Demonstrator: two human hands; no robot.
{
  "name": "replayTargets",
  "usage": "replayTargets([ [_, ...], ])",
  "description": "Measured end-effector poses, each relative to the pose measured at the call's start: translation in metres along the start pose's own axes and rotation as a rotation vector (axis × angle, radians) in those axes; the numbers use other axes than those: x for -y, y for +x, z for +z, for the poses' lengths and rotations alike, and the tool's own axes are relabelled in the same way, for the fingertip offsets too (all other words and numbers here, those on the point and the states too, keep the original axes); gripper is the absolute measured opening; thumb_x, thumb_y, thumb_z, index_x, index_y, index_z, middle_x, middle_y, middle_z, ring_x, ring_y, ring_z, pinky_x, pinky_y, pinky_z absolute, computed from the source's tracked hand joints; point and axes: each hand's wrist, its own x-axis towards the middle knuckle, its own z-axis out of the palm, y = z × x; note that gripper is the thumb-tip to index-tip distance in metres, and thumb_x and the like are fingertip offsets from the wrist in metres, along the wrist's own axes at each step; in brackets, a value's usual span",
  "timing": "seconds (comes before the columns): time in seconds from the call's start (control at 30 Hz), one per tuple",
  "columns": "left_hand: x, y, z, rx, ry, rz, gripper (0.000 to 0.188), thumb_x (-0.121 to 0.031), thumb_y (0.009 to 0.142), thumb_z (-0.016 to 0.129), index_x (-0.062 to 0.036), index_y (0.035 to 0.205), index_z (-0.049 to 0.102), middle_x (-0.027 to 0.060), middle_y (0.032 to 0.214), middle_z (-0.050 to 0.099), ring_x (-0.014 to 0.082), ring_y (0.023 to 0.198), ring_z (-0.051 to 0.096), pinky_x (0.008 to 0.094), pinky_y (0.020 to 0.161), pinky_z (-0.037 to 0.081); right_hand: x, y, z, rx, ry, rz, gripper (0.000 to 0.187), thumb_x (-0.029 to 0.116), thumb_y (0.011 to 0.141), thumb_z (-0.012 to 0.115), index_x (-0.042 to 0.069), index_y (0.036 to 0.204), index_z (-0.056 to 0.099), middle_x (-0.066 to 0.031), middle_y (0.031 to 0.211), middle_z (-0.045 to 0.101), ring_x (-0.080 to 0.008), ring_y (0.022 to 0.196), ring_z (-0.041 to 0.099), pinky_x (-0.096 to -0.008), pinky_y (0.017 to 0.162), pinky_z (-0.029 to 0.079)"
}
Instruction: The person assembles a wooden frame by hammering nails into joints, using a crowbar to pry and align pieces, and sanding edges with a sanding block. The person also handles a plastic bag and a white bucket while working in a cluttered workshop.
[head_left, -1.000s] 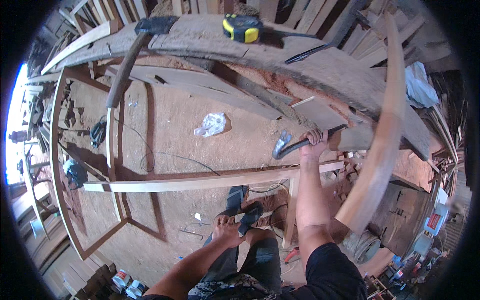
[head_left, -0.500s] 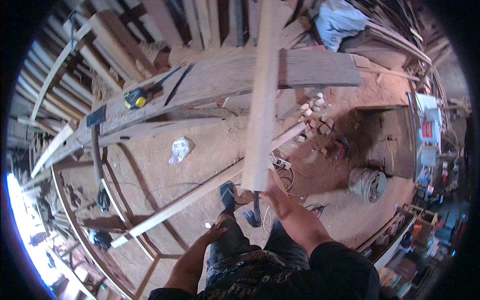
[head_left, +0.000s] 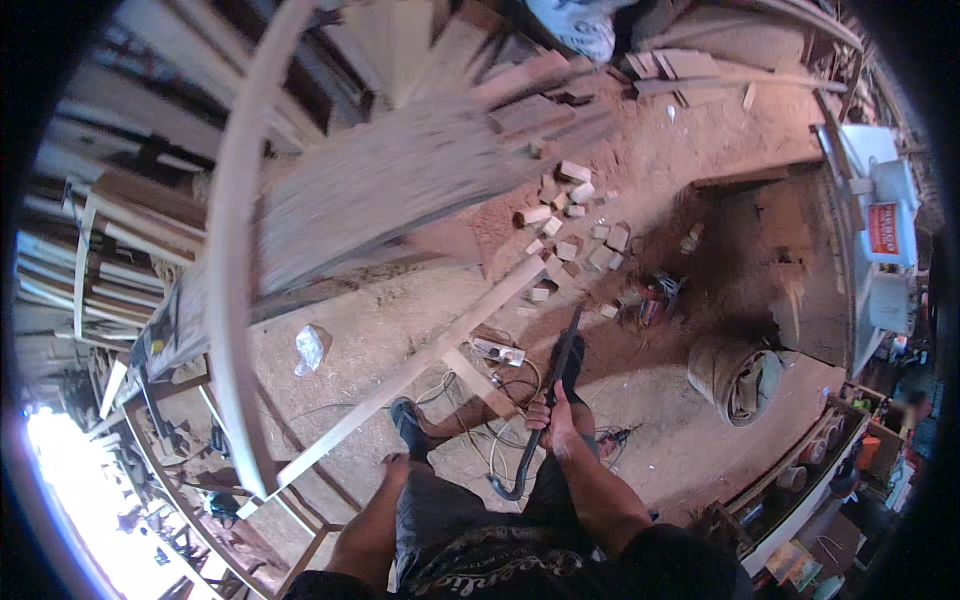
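Note:
My right hand point(head_left: 549, 415) is wrapped round a dark crowbar point(head_left: 571, 350), whose hooked end hangs by my right thigh. Beside my left knee is my left hand point(head_left: 397, 463), its fingers mostly hidden. A long pale board point(head_left: 232, 250), blurred, stands steeply on the left, out of reach of both hands. Another long wooden strip point(head_left: 410, 370) slants behind my feet, with a short wooden piece point(head_left: 482, 385) meeting it at an angle. A white power strip point(head_left: 498, 351) lies near that joint.
Wood offcuts point(head_left: 565, 250) are scattered ahead, near a red power tool point(head_left: 657, 298). A round bin point(head_left: 735, 385) stands at right. A wide plank point(head_left: 370, 185) spans the far left, and a wooden frame point(head_left: 165, 500) stands at lower left. Cables loop around my feet.
The pale board has swung from in front of my right hand to the left. My view has turned rightward. My right hand and the crowbar now show uncovered.

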Motion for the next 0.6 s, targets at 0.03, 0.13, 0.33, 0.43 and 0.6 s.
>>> replayTargets([
  [0.03,-0.075,0.026,0.021,0.034,-0.338,-0.398,0.037,-0.035,0.087,0.073,-0.0031,0.107,0.076,0.0205,0.104,0.075,0.034,0.099,0.072,0.0439,0.091,0.055,0.026,0.005,-0.009,0.041,-0.06,-0.039,0.064,0.077,0.092,0.054,0.016,0.073,0.05,0.0083,0.056,0.034,-0.0083,0.044,0.032,-0.0263,0.044,0.029],
  [0.13,-0.244,0.112,0.051,0.101,0.077,0.032,0.036,-0.04,0.091,0.067,-0.0059,0.099,0.074,0.0191,0.096,0.074,0.0391,0.091,0.07,0.0533,0.084,0.054,0.065,0.0,-0.024,-0.117,-0.26,-0.189,0.064,0.079,0.092,0.052,0.017,0.074,0.049,0.0085,0.055,0.033,-0.0078,0.044,0.032,-0.0253,0.044,0.028],
  [0.33,-0.492,0.321,0.117,-0.102,0.215,0.281,0.041,-0.038,0.087,0.072,-0.0062,0.113,0.071,0.0196,0.118,0.069,0.04,0.113,0.064,0.0497,0.101,0.05,0.115,-0.012,-0.022,-0.191,-0.247,-0.149,0.063,0.08,0.095,0.045,0.019,0.079,0.047,0.0082,0.055,0.032,-0.0075,0.044,0.029,-0.0266,0.044,0.023],
  [0.43,-0.566,0.392,0.129,-0.19,0.448,0.398,0.052,-0.035,0.089,0.069,-0.0099,0.134,0.06,0.0166,0.143,0.055,0.0359,0.13,0.052,0.0507,0.108,0.044,0.141,-0.022,-0.011,-0.193,-0.218,-0.12,0.064,0.079,0.096,0.043,0.018,0.079,0.046,0.0079,0.054,0.032,-0.0073,0.043,0.029,-0.0257,0.043,0.025],
  [0.6,-0.64,0.514,0.156,-0.324,0.684,0.388,0.059,-0.03,0.09,0.067,-0.0116,0.143,0.052,0.0142,0.15,0.049,0.0325,0.134,0.05,0.0515,0.106,0.044,0.183,-0.039,-0.006,-0.099,-0.14,-0.079,0.062,0.076,0.1,0.039,0.017,0.082,0.047,0.0065,0.054,0.029,-0.0095,0.044,0.027,-0.0285,0.045,0.025],
])
